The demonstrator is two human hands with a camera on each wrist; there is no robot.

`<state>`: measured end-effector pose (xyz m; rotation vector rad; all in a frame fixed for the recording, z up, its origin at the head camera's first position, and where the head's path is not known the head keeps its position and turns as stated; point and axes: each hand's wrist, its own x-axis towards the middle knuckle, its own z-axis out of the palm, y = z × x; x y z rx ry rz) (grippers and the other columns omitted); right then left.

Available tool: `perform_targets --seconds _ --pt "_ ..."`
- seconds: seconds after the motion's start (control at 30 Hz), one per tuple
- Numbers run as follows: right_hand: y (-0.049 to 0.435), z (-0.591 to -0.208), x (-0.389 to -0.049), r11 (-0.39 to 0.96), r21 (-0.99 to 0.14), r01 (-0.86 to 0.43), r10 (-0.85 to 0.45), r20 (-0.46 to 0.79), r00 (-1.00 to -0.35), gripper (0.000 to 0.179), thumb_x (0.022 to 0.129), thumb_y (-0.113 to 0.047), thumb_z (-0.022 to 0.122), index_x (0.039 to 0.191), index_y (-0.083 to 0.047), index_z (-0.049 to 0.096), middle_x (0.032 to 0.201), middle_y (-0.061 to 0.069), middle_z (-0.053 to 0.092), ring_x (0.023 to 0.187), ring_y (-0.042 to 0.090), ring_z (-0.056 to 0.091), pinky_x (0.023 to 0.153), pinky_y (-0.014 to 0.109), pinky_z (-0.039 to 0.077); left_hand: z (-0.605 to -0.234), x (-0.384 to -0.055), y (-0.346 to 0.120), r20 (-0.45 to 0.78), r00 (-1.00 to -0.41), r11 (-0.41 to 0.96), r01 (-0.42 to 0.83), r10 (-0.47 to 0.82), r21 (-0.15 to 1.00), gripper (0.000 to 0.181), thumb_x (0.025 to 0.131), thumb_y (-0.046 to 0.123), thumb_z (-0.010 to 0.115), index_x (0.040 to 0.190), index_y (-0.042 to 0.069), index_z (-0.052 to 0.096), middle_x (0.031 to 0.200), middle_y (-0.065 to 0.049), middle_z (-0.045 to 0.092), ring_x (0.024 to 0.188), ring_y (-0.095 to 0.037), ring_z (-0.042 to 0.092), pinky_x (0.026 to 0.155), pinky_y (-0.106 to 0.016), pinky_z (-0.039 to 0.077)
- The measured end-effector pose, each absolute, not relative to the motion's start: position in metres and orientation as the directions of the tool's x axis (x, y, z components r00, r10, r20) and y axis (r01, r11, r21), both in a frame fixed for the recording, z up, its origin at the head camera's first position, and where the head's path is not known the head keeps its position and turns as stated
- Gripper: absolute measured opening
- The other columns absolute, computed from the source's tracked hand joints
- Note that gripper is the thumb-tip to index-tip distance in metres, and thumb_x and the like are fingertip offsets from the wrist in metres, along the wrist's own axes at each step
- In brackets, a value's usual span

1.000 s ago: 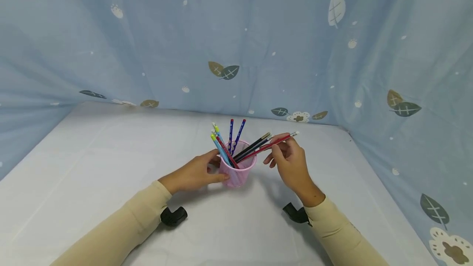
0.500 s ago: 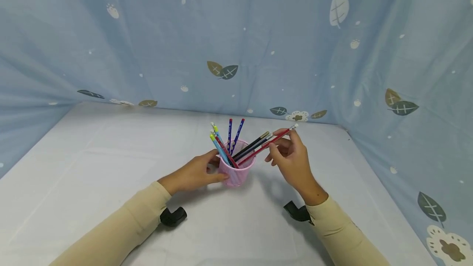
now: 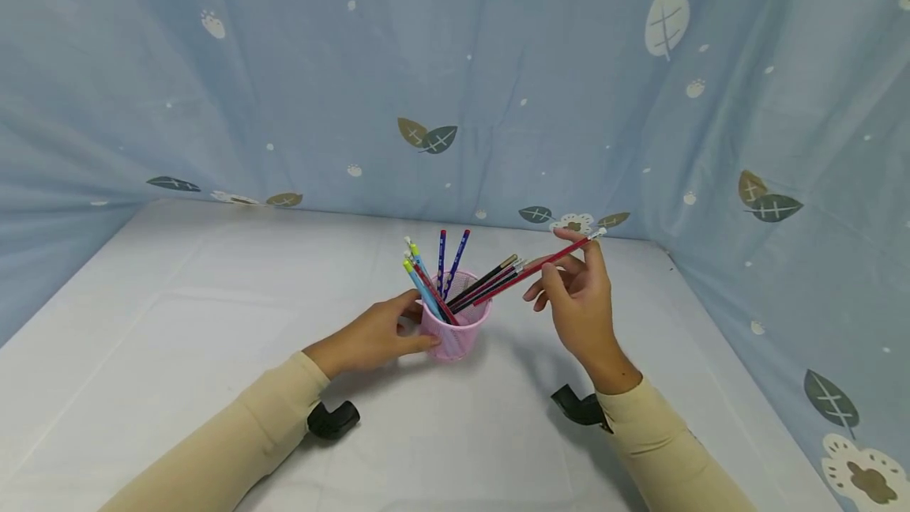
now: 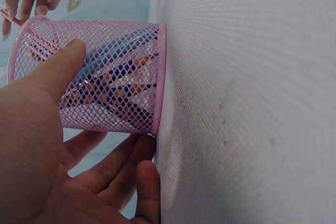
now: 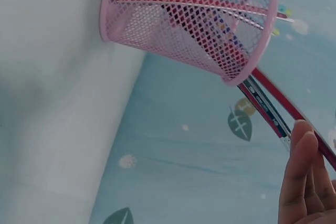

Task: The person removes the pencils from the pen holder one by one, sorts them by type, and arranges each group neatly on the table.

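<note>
A pink mesh pencil cup stands upright on the white table, with several pencils leaning out of it. My left hand grips its left side, thumb on the near wall and fingers behind. Between thumb and fingers, my right hand pinches a red pencil with a white eraser end. That pencil slants up to the right, its lower end overlapping the cup's right rim. Dark pencils lean right beneath it. Two blue pencils point upward, and light blue ones lean left.
The white table spreads around the cup. Behind and to the right hangs a blue leaf-print curtain. A black curved piece sits at each wrist, one by the left sleeve and one by the right sleeve.
My right hand has moved up and to the right, drawing the red pencil further out so that its lower end now shows near the rim. The left hand and cup have stayed put.
</note>
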<state>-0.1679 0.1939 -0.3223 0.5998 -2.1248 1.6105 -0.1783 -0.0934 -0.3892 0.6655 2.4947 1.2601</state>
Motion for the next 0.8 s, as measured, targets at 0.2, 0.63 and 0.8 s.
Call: perform_targets --seconds 0.2,0.63,0.8 --pt "0.1962 -0.3185 -0.1671 0.172 -0.791 -0.587 -0.030 0.591 -0.806 0.046 0.101 0.001 0.047 0.146 -0.005 0.037 0.094 0.002 0.071 0.057 0.016 0.067 0.053 0.025 0.056 -0.3908 -0.1785 -0.0938 -0.019 -0.853 0.506 0.291 0.521 0.812 0.072 0.088 0.046 0.074 0.145 0.014 0.044 0.125 -0.004 0.066 0.115 -0.020 0.062 0.100 -0.042 0.050" --pt "0.2012 -0.3120 -0.1711 0.116 -0.817 -0.565 0.012 0.570 -0.822 0.049 0.102 0.001 0.045 0.149 -0.011 0.038 0.090 0.005 0.071 0.055 0.023 0.066 0.052 0.025 0.055 -0.3910 -0.1802 -0.0944 -0.006 -0.849 0.502 0.306 0.528 0.809 0.069 0.089 0.044 0.074 0.143 0.014 0.045 0.124 -0.004 0.066 0.113 -0.019 0.062 0.099 -0.041 0.050" --pt "0.2020 -0.3123 -0.1723 0.123 -0.833 -0.540 0.026 0.547 -0.837 0.048 0.103 -0.001 0.045 0.149 -0.013 0.039 0.087 0.005 0.069 0.057 0.026 0.066 0.053 0.026 0.055 -0.3910 -0.1806 -0.0945 -0.004 -0.849 0.501 0.308 0.528 0.809 0.068 0.089 0.044 0.074 0.143 0.014 0.046 0.124 -0.004 0.066 0.114 -0.019 0.062 0.099 -0.040 0.050"
